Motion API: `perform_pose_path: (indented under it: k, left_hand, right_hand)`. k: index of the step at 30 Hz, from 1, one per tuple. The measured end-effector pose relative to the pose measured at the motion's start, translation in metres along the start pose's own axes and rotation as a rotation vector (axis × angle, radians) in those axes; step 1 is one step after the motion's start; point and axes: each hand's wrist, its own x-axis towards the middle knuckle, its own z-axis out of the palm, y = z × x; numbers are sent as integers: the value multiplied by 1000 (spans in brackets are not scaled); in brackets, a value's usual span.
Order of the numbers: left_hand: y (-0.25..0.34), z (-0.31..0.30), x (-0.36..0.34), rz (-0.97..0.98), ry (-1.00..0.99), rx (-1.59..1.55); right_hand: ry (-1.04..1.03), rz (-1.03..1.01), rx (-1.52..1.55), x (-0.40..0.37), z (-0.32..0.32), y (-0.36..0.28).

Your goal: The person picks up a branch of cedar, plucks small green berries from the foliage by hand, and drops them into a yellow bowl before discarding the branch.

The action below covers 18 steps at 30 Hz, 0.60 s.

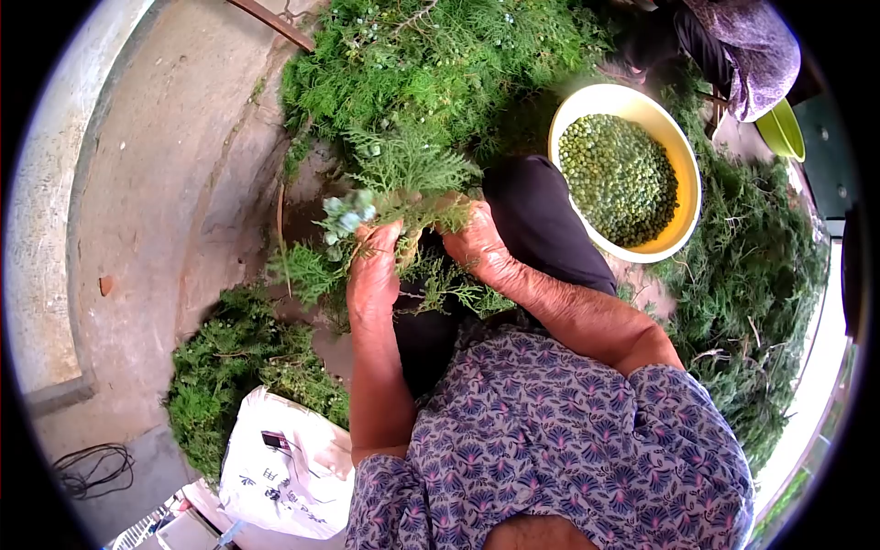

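A leafy evergreen branch (417,174) with flat, scale-like sprays is in front of my lap, held between both hands. My left hand (376,257) is closed on its left side, close to a cluster of pale blue-green cones (348,213) that looks blurred. My right hand (475,240) grips the same branch from the right; foliage covers some of its fingertips. Beyond my right knee stands a yellow basin (689,156), holding a deep layer of small round green cones (619,179).
A large heap of cut branches (440,64) lies ahead, another pile (742,247) to the right, a smaller one (247,348) at left. A white sack (284,467) lies lower left. Another person (747,55) sits upper right near a green basin (781,133).
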Motion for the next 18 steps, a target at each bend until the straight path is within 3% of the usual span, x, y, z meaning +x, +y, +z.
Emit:
perform_pose_path:
  k: [1,2,3,5,6,8,12,13,15,18]
  left_hand:
    - [0,-2,-1,390,-79,745]
    - [-23,10,-2,173,82,45]
    - [-20,10,1,172,84,47]
    - [-11,8,6,-257,-152,-834]
    - [16,12,8,-277,-139,-748]
    - [16,14,11,-293,-97,-782]
    - [22,18,12,-319,-2,-832]
    - [23,19,12,-324,28,-852]
    - [23,19,12,-306,24,-877]
    - [24,22,11,-307,88,-836]
  right_hand:
    - [-23,36,34,1,-2,-1]
    - [-25,35,36,0,3,4]
    - [-80,95,31,1,6,7]
    - [-134,153,24,-2,9,11]
    - [-102,134,87,1,-2,0]
    - [-44,128,220,3,-12,-15]
    - [0,139,161,5,-26,-20]
    - [242,0,194,6,-29,-26]
    - [360,-16,253,8,-44,-42]
    - [269,-204,292,6,-48,-49]
